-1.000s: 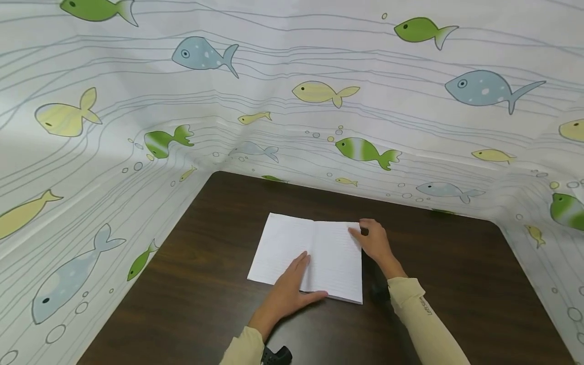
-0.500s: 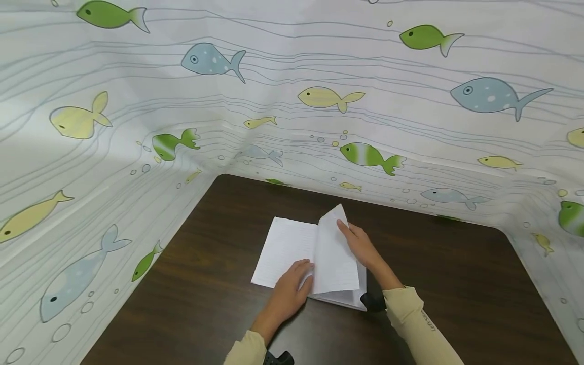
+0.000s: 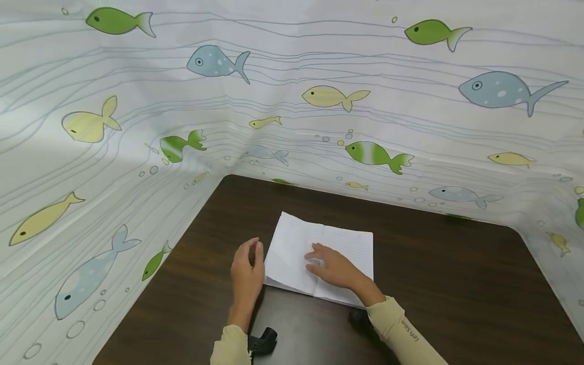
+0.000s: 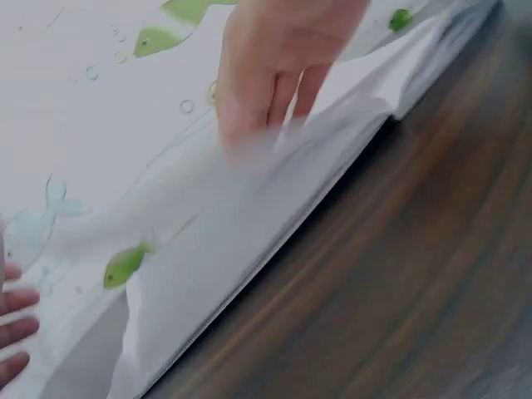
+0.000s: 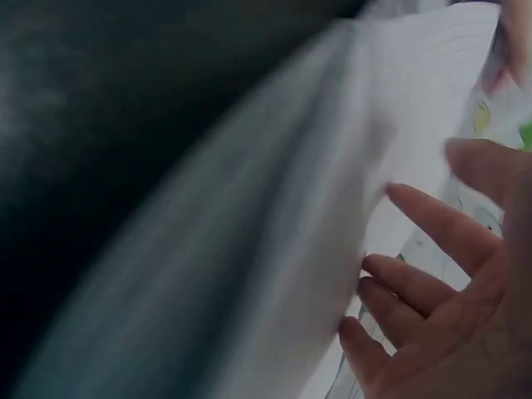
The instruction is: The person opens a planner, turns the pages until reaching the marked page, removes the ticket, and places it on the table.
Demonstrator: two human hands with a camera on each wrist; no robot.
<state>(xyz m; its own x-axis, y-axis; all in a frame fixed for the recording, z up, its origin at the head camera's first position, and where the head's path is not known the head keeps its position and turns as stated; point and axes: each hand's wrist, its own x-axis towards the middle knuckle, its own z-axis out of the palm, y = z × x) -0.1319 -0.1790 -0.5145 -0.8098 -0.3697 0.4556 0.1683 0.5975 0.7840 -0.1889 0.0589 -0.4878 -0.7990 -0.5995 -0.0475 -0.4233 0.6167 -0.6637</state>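
An open notebook (image 3: 349, 243) with white lined pages lies on the dark table, its left-hand page slightly lifted and bowed. Across the middle of it, near the fold, reaches my right hand (image 3: 335, 266), fingers spread and loosely bent over the page. In the right wrist view the fingertips of the right hand (image 5: 432, 283) are right at the surface of a blurred page. My left hand (image 3: 248, 271) is just off the notebook's left edge, thumb and fingers apart, holding nothing. Only the fingers of the left hand (image 4: 17, 324) show at the left wrist view's edge.
A brown wooden table (image 3: 433, 263) surrounds the notebook. White sheeting (image 3: 274, 61) printed with green, blue and yellow fish stands along the table's back and sides. A dark device (image 3: 263, 342) sits at the left wrist.
My right hand has carried a page from the right side over to the left and now lies open over the fold. The left hand has moved off the notebook to its left edge.
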